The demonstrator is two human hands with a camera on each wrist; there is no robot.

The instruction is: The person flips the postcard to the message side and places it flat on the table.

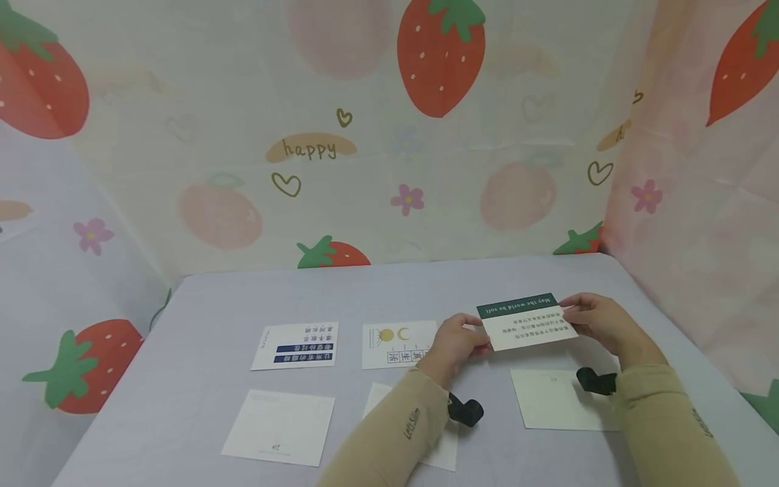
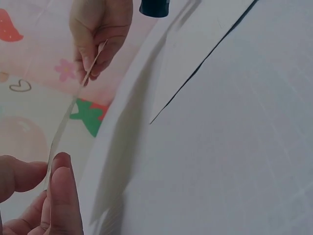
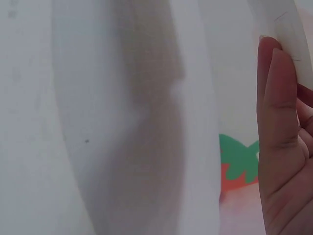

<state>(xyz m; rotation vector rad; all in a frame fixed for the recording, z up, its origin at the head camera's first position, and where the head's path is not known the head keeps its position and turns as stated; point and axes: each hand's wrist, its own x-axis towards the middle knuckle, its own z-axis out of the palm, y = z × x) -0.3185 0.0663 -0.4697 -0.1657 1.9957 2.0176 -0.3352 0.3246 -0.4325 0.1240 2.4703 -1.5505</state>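
A white postcard (image 1: 528, 326) with a dark green band reading "May the world be soft" is held tilted above the table, its text upside down in the head view. My left hand (image 1: 455, 343) pinches its left edge between thumb and fingers. At the right edge my right hand (image 1: 599, 323) grips it the same way. Seen edge-on in the left wrist view, the postcard (image 2: 63, 120) spans from the left fingers (image 2: 66, 196) to the right hand (image 2: 101, 34). In the right wrist view the right hand (image 3: 283, 132) has its fingers against the card.
On the white-covered table (image 1: 201, 358) lie a card with blue text bars (image 1: 296, 346), a sun-and-moon card (image 1: 395, 343), a blank-looking card (image 1: 280, 426), another card (image 1: 441, 443) partly under the left sleeve, and a pale card (image 1: 550, 402) beneath the right wrist. Strawberry-print cloth (image 1: 243, 101) hangs behind.
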